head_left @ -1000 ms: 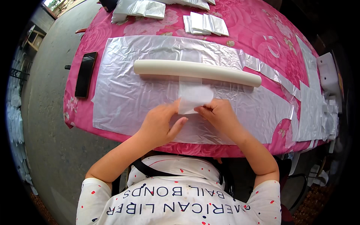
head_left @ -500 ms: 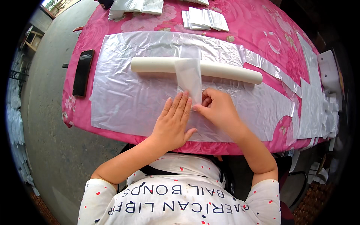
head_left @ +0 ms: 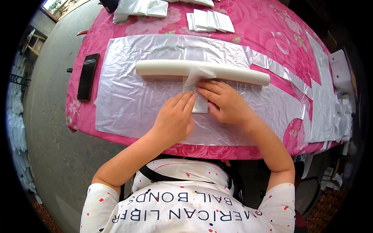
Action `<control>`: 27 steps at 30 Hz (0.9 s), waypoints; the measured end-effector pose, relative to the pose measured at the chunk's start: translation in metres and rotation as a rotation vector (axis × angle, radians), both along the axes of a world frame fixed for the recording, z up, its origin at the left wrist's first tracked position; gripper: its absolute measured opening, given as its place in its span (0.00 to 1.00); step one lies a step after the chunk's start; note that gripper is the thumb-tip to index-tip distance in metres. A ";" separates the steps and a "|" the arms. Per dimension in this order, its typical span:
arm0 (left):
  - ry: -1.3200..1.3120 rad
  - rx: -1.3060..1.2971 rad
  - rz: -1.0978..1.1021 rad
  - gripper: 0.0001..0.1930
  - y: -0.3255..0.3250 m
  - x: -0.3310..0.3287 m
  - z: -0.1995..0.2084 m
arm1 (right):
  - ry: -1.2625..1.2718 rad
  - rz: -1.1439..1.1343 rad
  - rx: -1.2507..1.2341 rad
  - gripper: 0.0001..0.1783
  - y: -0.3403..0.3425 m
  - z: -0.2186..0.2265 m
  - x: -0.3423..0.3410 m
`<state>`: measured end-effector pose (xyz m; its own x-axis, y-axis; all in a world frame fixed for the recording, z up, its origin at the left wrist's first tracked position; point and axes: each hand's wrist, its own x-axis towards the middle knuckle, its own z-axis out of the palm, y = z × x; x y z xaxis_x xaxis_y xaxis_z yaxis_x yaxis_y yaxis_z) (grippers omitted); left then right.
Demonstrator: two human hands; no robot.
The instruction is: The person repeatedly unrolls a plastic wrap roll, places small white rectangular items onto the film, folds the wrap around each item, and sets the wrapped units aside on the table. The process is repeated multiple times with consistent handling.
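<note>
A long white tube lies crosswise on a spread, wrinkled sheet of thin plastic. In front of its middle, a narrow translucent folded plastic strip lies lengthwise toward me. Its bent upper flap stands up against the tube. My left hand rests with outstretched fingertips at the strip's left edge, thumb lower down. Fingers of my right hand are at the raised flap, the thumb apart beside the strip. Just where the plastic passes between the fingers is hidden.
Stacks of folded white plastic sit at the far side of the pink flowered tablecloth. A black phone lies at the left edge. Loose plastic strips trail rightward to more sheeting and a white container.
The strip's near part, flat under my hands before, is now folded up toward the tube. My right hand has moved up with it, and my left fingers have drawn together.
</note>
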<state>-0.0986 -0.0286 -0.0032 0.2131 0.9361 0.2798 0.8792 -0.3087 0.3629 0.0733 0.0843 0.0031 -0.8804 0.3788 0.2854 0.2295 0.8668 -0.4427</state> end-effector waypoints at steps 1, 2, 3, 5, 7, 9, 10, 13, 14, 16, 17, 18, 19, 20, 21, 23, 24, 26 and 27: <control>0.011 0.021 -0.006 0.27 0.002 -0.001 -0.001 | 0.002 -0.006 -0.026 0.23 0.003 0.000 0.000; 0.021 0.042 -0.012 0.26 0.004 -0.001 -0.002 | 0.004 -0.011 -0.052 0.23 0.005 0.001 0.000; 0.032 0.063 -0.018 0.25 0.006 -0.002 -0.004 | 0.024 -0.008 -0.057 0.22 0.006 0.001 -0.002; 0.046 0.122 -0.051 0.22 0.010 -0.007 -0.009 | 0.063 0.001 -0.068 0.20 0.007 0.001 -0.004; 0.000 0.136 -0.105 0.20 0.006 -0.011 -0.009 | 0.104 0.040 -0.018 0.17 0.005 -0.001 -0.003; -0.105 0.103 -0.180 0.19 -0.010 -0.010 -0.003 | 0.141 0.077 0.037 0.13 -0.001 -0.001 0.000; -0.099 0.126 -0.225 0.20 -0.021 -0.009 0.001 | 0.157 0.095 0.065 0.12 -0.012 -0.001 0.003; -0.055 0.163 -0.315 0.20 -0.047 -0.009 0.004 | 0.162 0.136 0.143 0.12 -0.045 -0.007 0.013; -0.027 0.149 -0.315 0.20 -0.053 -0.010 0.002 | 0.167 0.125 0.152 0.12 -0.055 -0.007 0.016; -0.008 0.118 -0.300 0.20 -0.060 -0.009 -0.005 | 0.161 0.098 0.156 0.12 -0.068 -0.007 0.019; -0.004 0.122 -0.299 0.20 -0.060 -0.008 -0.006 | 0.152 0.082 0.149 0.12 -0.071 -0.006 0.021; -0.001 0.127 -0.298 0.20 -0.061 -0.008 -0.008 | 0.142 0.066 0.143 0.12 -0.073 -0.006 0.021; 0.003 0.133 -0.300 0.20 -0.061 -0.008 -0.009 | 0.142 0.051 0.139 0.13 -0.074 -0.006 0.022; 0.001 0.136 -0.294 0.20 -0.062 -0.008 -0.010 | 0.142 0.036 0.136 0.13 -0.074 -0.006 0.023; -0.001 0.138 -0.287 0.19 -0.062 -0.008 -0.010 | 0.142 0.022 0.132 0.13 -0.074 -0.006 0.024; -0.009 0.145 -0.279 0.19 -0.062 -0.009 -0.011 | 0.131 0.028 0.126 0.13 -0.072 -0.008 0.026; -0.015 0.149 -0.280 0.19 -0.062 -0.009 -0.011 | 0.126 0.031 0.123 0.14 -0.071 -0.009 0.027; -0.037 0.151 -0.276 0.18 -0.061 -0.011 -0.011 | 0.114 0.054 0.139 0.14 -0.071 -0.009 0.028; -0.053 0.151 -0.273 0.18 -0.060 -0.010 -0.012 | 0.108 0.065 0.147 0.14 -0.072 -0.009 0.028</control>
<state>-0.1090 -0.0890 -0.0148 0.4327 0.7931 0.4287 0.7375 -0.5849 0.3377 0.1009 0.0128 -0.0063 -0.8632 0.2692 0.4272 0.1288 0.9354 -0.3292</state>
